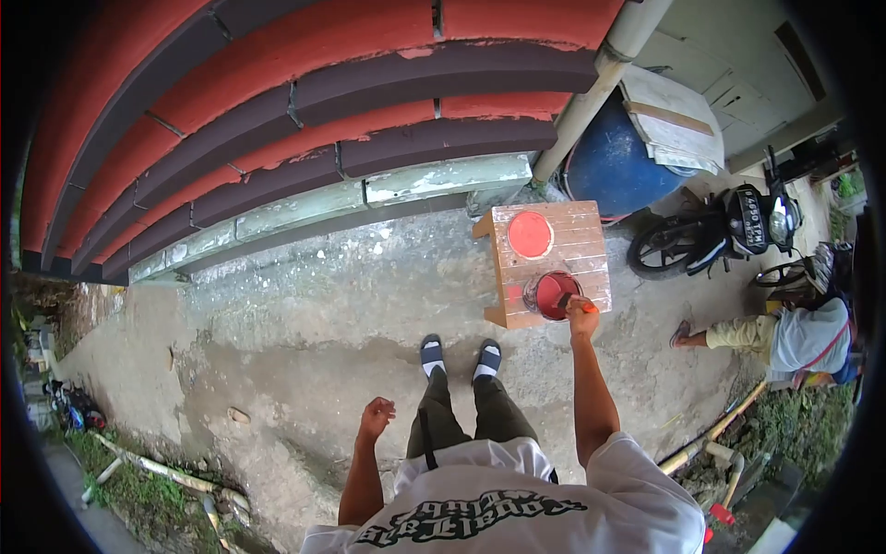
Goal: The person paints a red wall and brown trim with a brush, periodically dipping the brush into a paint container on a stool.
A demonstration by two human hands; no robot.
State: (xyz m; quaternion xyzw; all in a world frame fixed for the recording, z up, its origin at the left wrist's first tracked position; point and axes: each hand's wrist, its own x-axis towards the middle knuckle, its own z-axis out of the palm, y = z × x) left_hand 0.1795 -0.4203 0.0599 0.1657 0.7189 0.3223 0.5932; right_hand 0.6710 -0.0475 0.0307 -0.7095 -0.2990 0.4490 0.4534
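My right hand (582,317) is closed around the orange handle of a paintbrush (588,307). The brush's dark head reaches over the mouth of an open paint can (552,294) with red paint inside. Behind that can, a round red disc (530,234), a lid or a second container of red, rests on the same low wooden table (577,242). Away from the table, my left hand (376,417) hangs in the air by my left leg, fingers loosely curled and apart, with nothing visible in it.
Ahead rises a red and dark-brown banded structure (369,83) with a pale lower ledge (295,210). A blue drum (609,157) and a parked motorcycle (729,226) stand right. Another person (794,337) is at the far right. Pipes (715,427) edge the concrete ground (305,369).
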